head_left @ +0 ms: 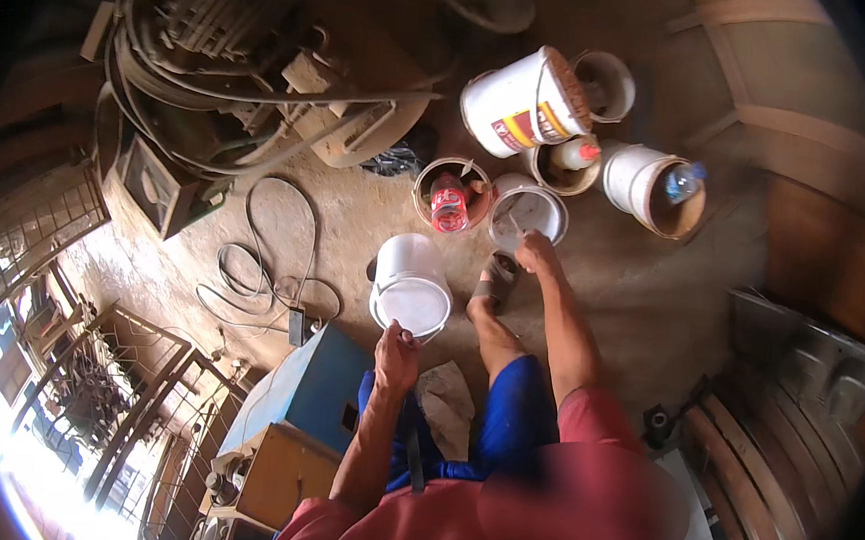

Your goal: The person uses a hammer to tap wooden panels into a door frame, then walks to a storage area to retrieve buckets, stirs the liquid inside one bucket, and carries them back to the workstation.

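Observation:
My left hand (396, 356) is closed at the near rim of a white plastic bucket (411, 259), where its thin handle loops down. That bucket is tilted, its round pale end facing me. My right hand (534, 251) is closed over the near edge of another white bucket (559, 219), which stands ahead and to the right. A thin, pale, stick-like thing (514, 222) runs from its fingers into that bucket; its exact kind is unclear. Just left of it stands a bucket (421, 184) with a red-labelled bottle (448, 203) in it.
A large printed white bucket (504, 104) leans over another bucket holding a bottle (574, 154). A bucket on its side (632, 174) holds a clear bottle (681, 183). A black cable (251, 279) lies at left, near a blue-topped cabinet (317, 377). Machinery (238, 46) stands at far left.

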Tool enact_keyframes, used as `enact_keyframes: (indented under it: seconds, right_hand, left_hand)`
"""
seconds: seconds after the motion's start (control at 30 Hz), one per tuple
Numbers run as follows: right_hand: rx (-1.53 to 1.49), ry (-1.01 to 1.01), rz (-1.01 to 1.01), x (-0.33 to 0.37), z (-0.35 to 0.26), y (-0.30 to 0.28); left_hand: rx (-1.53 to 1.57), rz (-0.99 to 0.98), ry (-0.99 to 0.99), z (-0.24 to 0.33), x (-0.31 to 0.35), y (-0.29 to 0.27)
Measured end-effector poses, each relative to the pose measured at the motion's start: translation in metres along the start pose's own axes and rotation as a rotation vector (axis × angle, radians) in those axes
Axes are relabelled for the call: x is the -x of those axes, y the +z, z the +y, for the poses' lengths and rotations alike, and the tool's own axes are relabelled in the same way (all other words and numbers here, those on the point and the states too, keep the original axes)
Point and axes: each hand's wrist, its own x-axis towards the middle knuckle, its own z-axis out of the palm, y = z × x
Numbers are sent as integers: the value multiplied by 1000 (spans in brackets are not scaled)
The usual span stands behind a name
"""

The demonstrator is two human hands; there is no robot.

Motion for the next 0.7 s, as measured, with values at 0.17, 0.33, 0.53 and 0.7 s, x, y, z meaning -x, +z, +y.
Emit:
enact_keyframes:
  seconds: [0.17, 0.33, 0.53, 0.7]
  right_hand:
    - [170, -113, 66, -103, 39, 51]
    - [75, -352, 286, -127, 41, 67]
    - [288, -27, -132, -126, 28, 64]
    - [140, -222, 112, -163, 70, 116]
  left_hand:
    - [26, 20, -51, -24, -34, -11]
    - [-8, 5, -51, -41, -42, -19]
    - [-31, 74, -55, -53, -46, -38]
    - [-112, 60, -123, -53, -51, -38]
